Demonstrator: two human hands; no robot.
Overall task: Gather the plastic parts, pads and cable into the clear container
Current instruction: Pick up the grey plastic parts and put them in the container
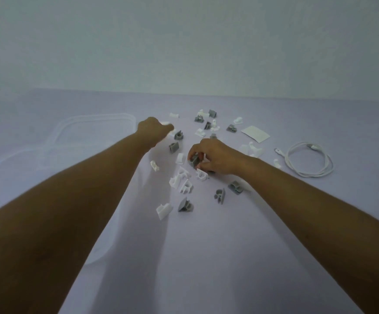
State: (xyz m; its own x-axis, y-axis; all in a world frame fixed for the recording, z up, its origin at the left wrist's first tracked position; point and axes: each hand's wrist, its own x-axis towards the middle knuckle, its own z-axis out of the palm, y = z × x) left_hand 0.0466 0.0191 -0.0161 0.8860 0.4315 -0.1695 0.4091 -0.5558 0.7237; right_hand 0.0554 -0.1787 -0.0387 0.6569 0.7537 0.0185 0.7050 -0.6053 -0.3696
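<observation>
So, head view only. Left hand out at about 11 o'clock of the clip pile, curled closed around something small and white, can't tell what exactly. Right hand at centre, pinching a grey clip between fingertips. Loads of grey and white plastic parts scattered across the lilac table. White pad sheet at 2 o'clock, coiled white cable at 3 o'clock. Clear container off at 9 to 10 o'clock, partly behind the left forearm.
</observation>
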